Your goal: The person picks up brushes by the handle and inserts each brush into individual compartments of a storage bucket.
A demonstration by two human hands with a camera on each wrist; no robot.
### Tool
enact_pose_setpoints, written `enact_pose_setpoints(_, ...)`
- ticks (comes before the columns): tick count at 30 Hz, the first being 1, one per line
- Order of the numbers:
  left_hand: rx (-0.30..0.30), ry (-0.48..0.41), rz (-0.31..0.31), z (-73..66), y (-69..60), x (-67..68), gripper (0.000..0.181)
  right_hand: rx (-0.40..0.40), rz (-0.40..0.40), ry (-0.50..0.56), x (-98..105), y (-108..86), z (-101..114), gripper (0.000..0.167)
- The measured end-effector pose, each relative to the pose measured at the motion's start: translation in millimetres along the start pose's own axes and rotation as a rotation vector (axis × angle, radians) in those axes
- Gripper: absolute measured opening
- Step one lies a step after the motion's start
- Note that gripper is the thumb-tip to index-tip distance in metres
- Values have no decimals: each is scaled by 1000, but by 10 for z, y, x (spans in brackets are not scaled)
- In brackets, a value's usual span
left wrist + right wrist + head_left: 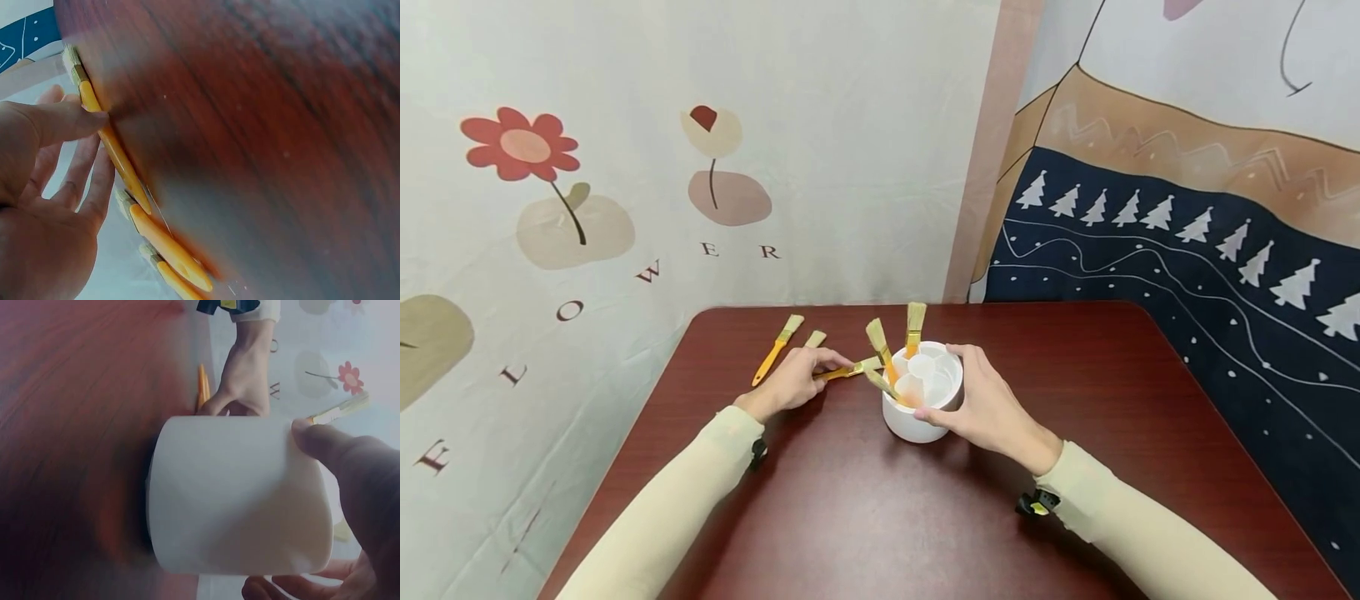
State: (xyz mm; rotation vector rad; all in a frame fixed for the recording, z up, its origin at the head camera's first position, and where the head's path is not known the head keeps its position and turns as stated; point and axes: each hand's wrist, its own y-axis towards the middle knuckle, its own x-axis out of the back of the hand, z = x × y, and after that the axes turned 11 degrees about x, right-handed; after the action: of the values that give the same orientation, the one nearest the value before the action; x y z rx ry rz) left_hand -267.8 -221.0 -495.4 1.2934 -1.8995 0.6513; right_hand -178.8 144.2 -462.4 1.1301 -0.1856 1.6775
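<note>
A white round holder [916,428] with inner compartments stands on the table, three brushes leaning in it, among them an upright one [915,321] at the back. My right hand [996,412] grips its right side, thumb at the front rim; the right wrist view shows the holder's smooth wall [237,494]. Left of the holder, my left hand [790,382] pinches the yellow handle of a low-lying brush [867,365], whose bristles point towards the holder. In the left wrist view, thumb and fingers of that hand [47,231] are on either side of the handle [120,159].
Two more yellow-handled brushes lie on the dark red table [880,517]: one [770,358] at the far left, another [816,338] partly behind my left hand. Printed cloths [865,150] hang behind the table and along its right side.
</note>
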Motion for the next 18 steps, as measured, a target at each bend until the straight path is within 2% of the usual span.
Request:
enact_pose_setpoints(5,31,27,-54,-34,54,-51,35,-44,-19,10,-24,-2,47,110)
enact_pose_setpoints(10,96,123,-129,-87,122,-120,33,-76,-35,9,-53,-19,87,108)
enact_pose_setpoints(13,139,171,-133,-143,141,-150,33,-83,-50,-2,-67,-27,110,108)
enact_pose_setpoints(18,176,207,-131,-205,164,-182,23,-109,-62,-13,-87,-23,140,108)
